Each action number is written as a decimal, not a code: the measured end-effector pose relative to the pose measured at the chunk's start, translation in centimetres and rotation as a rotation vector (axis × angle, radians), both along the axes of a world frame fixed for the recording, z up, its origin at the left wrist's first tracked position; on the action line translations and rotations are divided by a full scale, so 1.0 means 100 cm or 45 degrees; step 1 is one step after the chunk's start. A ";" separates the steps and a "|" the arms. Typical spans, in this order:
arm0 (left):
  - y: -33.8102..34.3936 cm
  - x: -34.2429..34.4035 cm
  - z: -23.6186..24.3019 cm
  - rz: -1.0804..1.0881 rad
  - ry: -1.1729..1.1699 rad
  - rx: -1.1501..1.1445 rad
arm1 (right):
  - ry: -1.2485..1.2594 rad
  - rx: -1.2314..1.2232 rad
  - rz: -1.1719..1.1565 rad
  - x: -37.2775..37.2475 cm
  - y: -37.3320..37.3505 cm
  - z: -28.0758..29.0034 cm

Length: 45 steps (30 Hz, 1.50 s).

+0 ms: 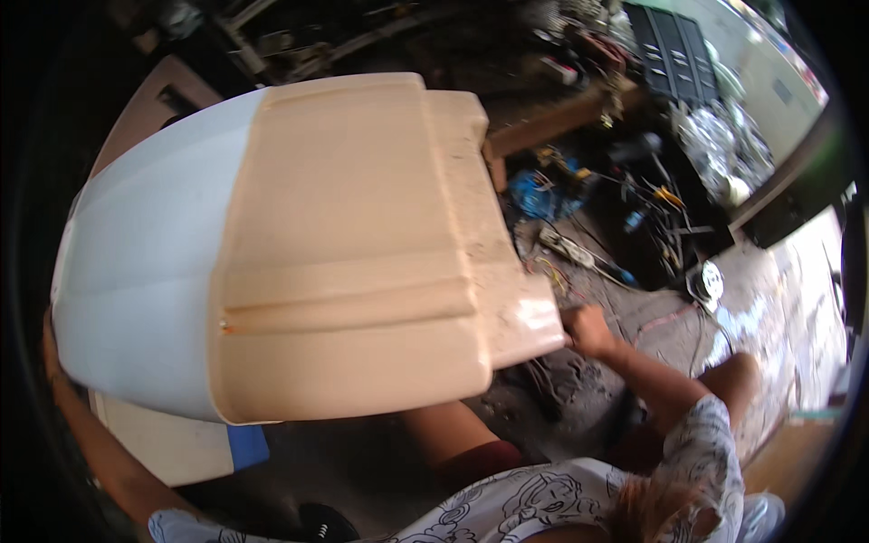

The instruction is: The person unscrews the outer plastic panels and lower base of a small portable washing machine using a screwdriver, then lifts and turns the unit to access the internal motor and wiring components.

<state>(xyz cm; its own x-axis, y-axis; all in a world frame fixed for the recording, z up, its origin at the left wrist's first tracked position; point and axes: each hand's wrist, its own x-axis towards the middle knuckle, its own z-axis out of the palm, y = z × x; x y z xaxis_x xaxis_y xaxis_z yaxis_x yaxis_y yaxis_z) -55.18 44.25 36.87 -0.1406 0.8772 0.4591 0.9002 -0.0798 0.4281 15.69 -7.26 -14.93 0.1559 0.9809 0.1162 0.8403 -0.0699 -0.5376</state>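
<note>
Here, a big tan and white moulded panel [344,244] is held up over the cluttered floor [634,317]. Its lower corner is gripped by the right hand [587,329], closed tight. The left hand [50,348] is mostly hidden behind the far edge, so its grip cannot be told. Both edges are best held firmly so the panel is kept level.

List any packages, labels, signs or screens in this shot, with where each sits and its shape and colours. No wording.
No package, label, sign or screen can be made out.
Large moulded panel: fills the middle, tan with a pale blue-white left part, right hand at its lower right corner; left hand hidden behind its left edge.
Dark ribbed panel: top right, rectangular, no markings readable.
Tools and cables: scattered on the floor at right, too small to tell any labels.
</note>
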 end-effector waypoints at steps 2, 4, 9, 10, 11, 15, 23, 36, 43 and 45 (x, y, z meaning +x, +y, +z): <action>0.008 0.004 0.005 -0.040 -0.020 -0.077 | 0.251 -0.269 0.184 0.014 0.013 0.025; 0.021 0.005 -0.006 -0.080 -0.054 -0.127 | 0.473 -0.540 0.364 0.028 0.015 0.010; 0.010 -0.003 0.000 -0.076 -0.067 -0.151 | 0.125 -0.150 0.118 -0.003 0.011 0.042; 0.010 -0.005 -0.005 -0.065 -0.074 -0.157 | 0.080 0.021 0.028 -0.014 0.011 0.036; 0.007 -0.003 0.000 -0.066 -0.071 -0.150 | 0.044 0.202 -0.065 -0.020 0.010 0.034; -0.002 0.001 -0.002 -0.028 -0.069 -0.151 | 0.027 -0.377 0.183 -0.003 0.013 0.035; -0.030 -0.007 -0.006 0.065 -0.078 -0.126 | 0.057 -0.289 0.321 0.055 -0.001 0.037; -0.051 -0.012 0.015 0.108 -0.136 0.120 | -0.509 -0.648 -0.392 0.190 -0.134 -0.109; -0.062 -0.021 0.004 0.087 -0.227 0.063 | 0.768 0.511 0.175 0.027 0.007 0.178; -0.068 -0.014 0.015 0.056 -0.271 0.070 | 0.456 0.613 0.391 -0.009 0.009 0.223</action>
<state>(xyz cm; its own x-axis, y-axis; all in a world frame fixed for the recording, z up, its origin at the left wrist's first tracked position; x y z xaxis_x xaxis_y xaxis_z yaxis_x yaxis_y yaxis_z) -56.54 37.43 38.32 -0.2766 0.8427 0.4619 0.7932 -0.0711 0.6048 14.81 -6.34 7.37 -0.0115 0.8385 0.5448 0.5477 0.4611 -0.6982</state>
